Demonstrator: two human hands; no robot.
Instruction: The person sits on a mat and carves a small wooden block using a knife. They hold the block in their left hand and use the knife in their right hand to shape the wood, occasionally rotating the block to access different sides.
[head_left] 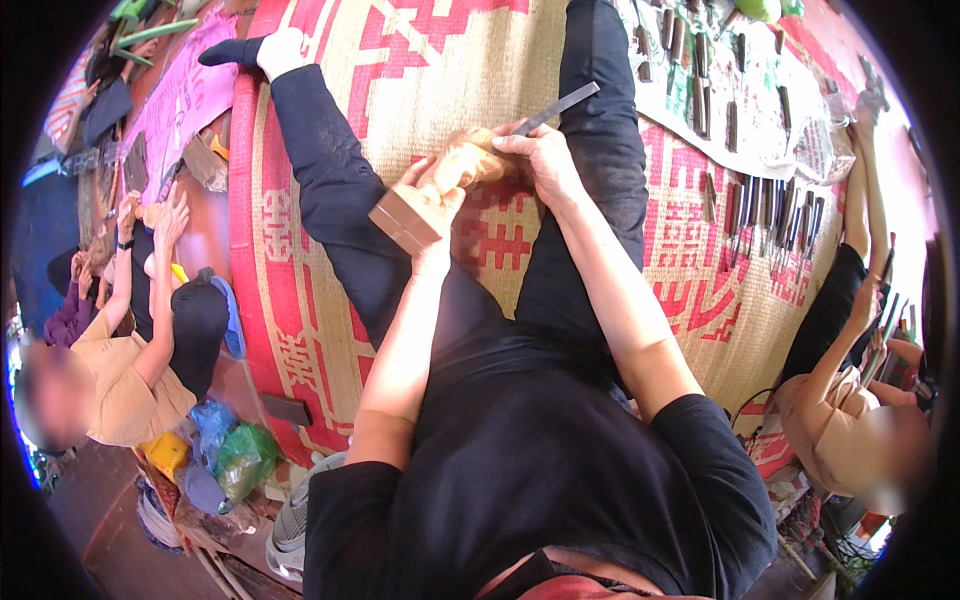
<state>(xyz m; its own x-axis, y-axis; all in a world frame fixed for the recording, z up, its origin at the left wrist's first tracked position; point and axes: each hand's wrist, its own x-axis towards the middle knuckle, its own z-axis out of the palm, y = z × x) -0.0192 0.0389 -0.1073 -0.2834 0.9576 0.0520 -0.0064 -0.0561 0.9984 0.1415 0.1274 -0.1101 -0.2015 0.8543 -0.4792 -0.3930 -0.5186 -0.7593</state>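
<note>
A pale carved wooden figure (465, 165) with a squared brown block base (408, 217) is held out over the mat between my legs. My left hand (440, 205) is closed around it near the base, which tilts toward my left knee. In my right hand (545, 160) is a long, flat grey file-like tool (562, 106), pinched at the carving's far end. The tool's free end points up and right, over my right leg. Its other end is hidden by my fingers and the carving, so contact with the wood cannot be made out.
A red and straw-coloured mat (400, 90) lies under my legs. To the right, several carving tools (775, 215) lie in a row, with more on a white sheet (765, 110). One person (140, 380) sits at left, another (840, 420) at right. A green plastic bag (245, 460) lies lower left.
</note>
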